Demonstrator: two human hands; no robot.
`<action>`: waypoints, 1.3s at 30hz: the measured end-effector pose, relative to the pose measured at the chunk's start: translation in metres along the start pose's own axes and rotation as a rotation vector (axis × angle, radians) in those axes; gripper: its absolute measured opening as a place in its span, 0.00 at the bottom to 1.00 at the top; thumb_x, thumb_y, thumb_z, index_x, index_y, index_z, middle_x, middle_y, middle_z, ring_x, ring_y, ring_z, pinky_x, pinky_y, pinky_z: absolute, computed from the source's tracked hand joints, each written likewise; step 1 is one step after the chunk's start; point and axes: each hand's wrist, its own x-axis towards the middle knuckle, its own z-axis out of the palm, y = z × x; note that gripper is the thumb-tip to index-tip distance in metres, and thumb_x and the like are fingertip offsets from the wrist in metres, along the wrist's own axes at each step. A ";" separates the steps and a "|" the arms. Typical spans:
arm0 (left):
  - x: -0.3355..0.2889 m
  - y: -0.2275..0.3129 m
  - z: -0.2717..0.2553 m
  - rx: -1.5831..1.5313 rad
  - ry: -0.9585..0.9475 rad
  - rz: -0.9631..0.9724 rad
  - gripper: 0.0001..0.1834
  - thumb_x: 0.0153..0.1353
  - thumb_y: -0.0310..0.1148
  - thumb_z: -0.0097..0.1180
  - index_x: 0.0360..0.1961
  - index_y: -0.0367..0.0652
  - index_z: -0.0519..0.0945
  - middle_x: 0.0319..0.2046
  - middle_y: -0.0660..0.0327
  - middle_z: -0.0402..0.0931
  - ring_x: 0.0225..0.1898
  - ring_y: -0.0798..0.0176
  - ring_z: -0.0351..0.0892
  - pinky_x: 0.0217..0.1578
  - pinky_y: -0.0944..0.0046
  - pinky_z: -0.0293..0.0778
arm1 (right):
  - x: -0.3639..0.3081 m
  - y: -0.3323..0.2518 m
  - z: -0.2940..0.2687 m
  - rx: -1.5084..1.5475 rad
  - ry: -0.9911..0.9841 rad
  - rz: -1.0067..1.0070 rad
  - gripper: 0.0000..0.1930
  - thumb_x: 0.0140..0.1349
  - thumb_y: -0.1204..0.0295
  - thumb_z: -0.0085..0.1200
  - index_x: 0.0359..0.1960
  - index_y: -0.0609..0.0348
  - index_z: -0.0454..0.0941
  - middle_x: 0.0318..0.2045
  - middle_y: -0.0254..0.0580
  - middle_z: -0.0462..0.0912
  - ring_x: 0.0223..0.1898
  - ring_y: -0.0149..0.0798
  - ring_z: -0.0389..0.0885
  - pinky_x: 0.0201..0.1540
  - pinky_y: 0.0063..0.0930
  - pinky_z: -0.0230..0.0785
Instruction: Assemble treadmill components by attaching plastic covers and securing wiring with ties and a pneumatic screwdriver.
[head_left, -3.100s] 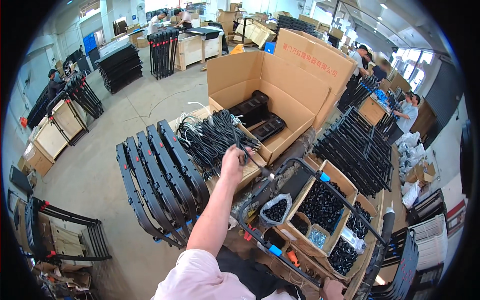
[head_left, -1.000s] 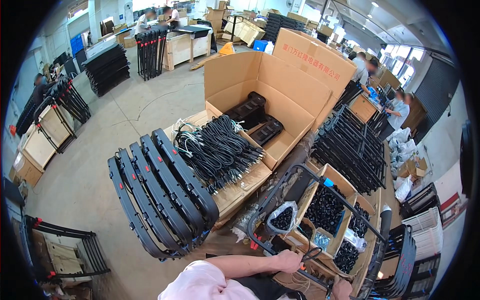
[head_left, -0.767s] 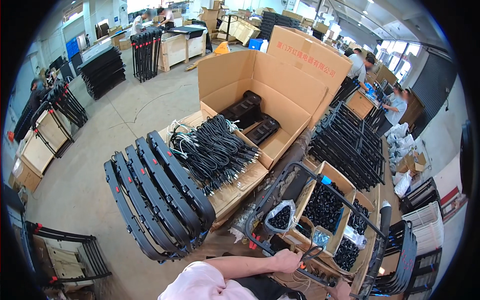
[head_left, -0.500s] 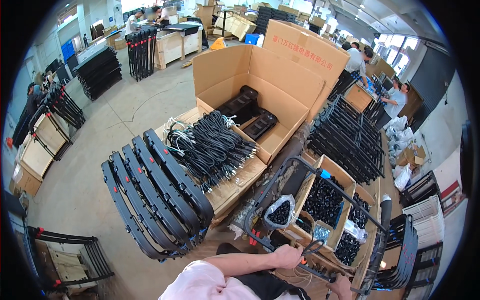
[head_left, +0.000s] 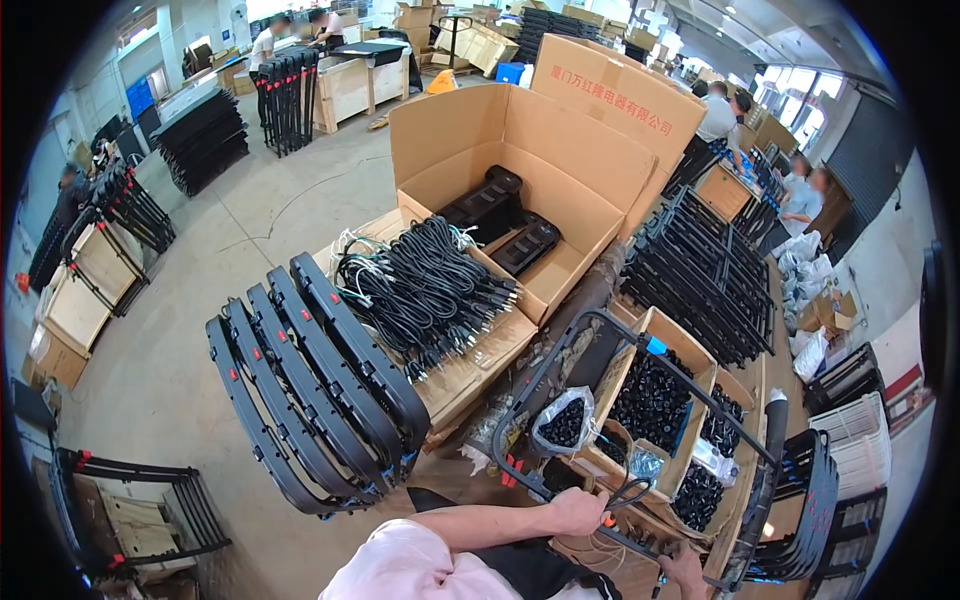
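Note:
My left hand (head_left: 577, 512) is closed in front of me on a black cable (head_left: 630, 493), which loops out past the fingers to the right. A small orange part shows beside the knuckles. A black tubular frame (head_left: 520, 385) lies across the bench, its lower side running by both hands. At the lower edge my right hand (head_left: 684, 568) is curled close to the frame's near bar; what its fingers hold, if anything, is hidden. Thin pale wires (head_left: 610, 545) hang between the hands.
Wooden bins (head_left: 650, 318) with black knobs and a bag of black parts (head_left: 565, 420) lie ahead. Black cables (head_left: 430, 290) are heaped at left, beside curved black frames (head_left: 315, 390) and an open carton (head_left: 450, 125). Stacked frames (head_left: 700, 270) stand at right; people work farther off.
The view has shifted slightly. My left hand stays on the cable in nearly the same spot; my right hand has moved slightly up beside the bar.

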 end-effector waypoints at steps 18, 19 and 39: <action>0.011 0.004 0.006 -0.023 -0.011 0.026 0.22 0.77 0.47 0.46 0.42 0.34 0.72 0.21 0.48 0.83 0.24 0.41 0.86 0.25 0.45 0.78 | 0.005 0.034 0.040 0.094 0.178 0.026 0.22 0.69 0.52 0.54 0.43 0.62 0.75 0.31 0.62 0.87 0.37 0.63 0.88 0.43 0.54 0.80; 0.010 0.001 0.005 -0.015 -0.005 0.015 0.21 0.77 0.46 0.47 0.41 0.34 0.73 0.20 0.48 0.83 0.23 0.43 0.86 0.25 0.46 0.78 | 0.005 0.026 0.037 0.082 0.182 0.058 0.22 0.67 0.51 0.56 0.44 0.62 0.75 0.32 0.61 0.87 0.38 0.63 0.88 0.43 0.53 0.80; 0.008 0.007 0.003 -0.055 -0.043 -0.045 0.24 0.78 0.50 0.42 0.45 0.35 0.73 0.27 0.43 0.85 0.30 0.39 0.88 0.32 0.40 0.81 | -0.033 -0.005 -0.012 -0.322 -0.295 0.073 0.40 0.49 0.42 0.71 0.55 0.62 0.83 0.45 0.54 0.88 0.50 0.57 0.87 0.56 0.46 0.80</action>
